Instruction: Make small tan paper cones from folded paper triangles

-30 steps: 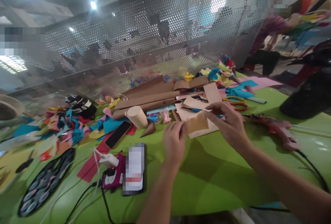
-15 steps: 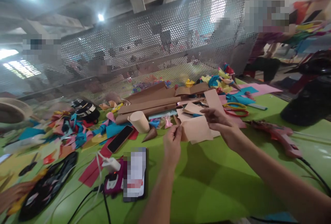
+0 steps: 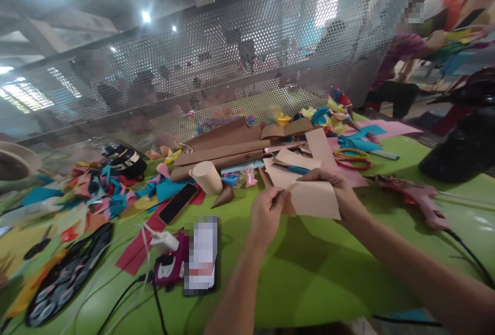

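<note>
Above the green table, a piece of tan paper [image 3: 314,201] is stretched between my two hands. My left hand [image 3: 267,215] pinches its left end, where the paper looks bent. At the other end, my right hand [image 3: 340,190] grips the paper's upper right edge, thumb hidden behind it. Just beyond lie tan paper sheets [image 3: 323,147] with a blue-handled tool [image 3: 297,169] on top. Left of my hands stand a cream paper cylinder [image 3: 208,178] and a brown paper cone [image 3: 224,197].
A pink glue gun [image 3: 421,198] and yellow-and-red-handled scissors [image 3: 352,158] lie to the right. Two phones, one dark [image 3: 178,204] and one lit [image 3: 201,257], sit left, beside a purple power socket [image 3: 172,269] with cables. Brown cardboard [image 3: 224,152] lies behind; a co-worker's hand [image 3: 4,268] shows far left.
My right hand has come down from above the paper and now grips its right edge. The paper is turned more level, and both hands have shifted slightly right.
</note>
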### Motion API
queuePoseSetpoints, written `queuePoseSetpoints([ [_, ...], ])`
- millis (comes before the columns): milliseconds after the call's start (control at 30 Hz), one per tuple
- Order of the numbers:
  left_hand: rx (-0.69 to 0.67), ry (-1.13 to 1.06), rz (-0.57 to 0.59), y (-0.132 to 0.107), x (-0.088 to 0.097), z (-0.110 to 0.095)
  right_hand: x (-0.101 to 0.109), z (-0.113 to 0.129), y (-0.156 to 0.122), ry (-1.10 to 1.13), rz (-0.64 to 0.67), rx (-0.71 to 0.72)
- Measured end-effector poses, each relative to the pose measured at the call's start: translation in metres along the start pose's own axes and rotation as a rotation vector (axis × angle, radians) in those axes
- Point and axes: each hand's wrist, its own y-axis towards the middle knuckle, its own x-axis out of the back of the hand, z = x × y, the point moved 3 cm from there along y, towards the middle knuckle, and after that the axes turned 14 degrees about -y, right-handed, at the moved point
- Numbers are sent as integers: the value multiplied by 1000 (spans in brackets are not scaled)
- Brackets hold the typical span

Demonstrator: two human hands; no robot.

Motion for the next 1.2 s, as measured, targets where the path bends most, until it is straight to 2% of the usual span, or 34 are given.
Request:
queuePoseSetpoints([
  [100, -59, 97, -36, 1, 6, -1, 7, -4, 7, -40, 16, -1],
  [233, -160, 345, -89, 3, 14, -1, 23, 9, 13, -243, -99, 263],
  [300, -212, 471, -48, 2, 11, -1, 23, 18, 10, -431, -89, 422],
  [367, -250, 569, 22, 0, 5, -2, 15, 22, 6, -605, -8, 532],
  [433, -263, 640, 79, -2, -1, -2, 7, 21, 3, -689, 73, 575],
  [500, -265, 684, 109, -4, -4, -3, 3, 17, 3, -715, 95, 575],
  [700, -273, 681, 112, -4, -4, -3, 4, 10, 6, -655, 53, 483],
  [867, -250, 563, 103, -2, -3, -3, 5, 10, 3, -614, 57, 450],
  [933, -227, 539, 115, -1, -2, -3, 6, 13, 3, -672, 38, 528],
  [1100, -200, 619, 114, -1, -1, -2, 4, 20, 0, -872, 15, 839],
  [1200, -186, 662, 124, -2, -3, -2, 1, 20, -2, -948, 16, 901],
])
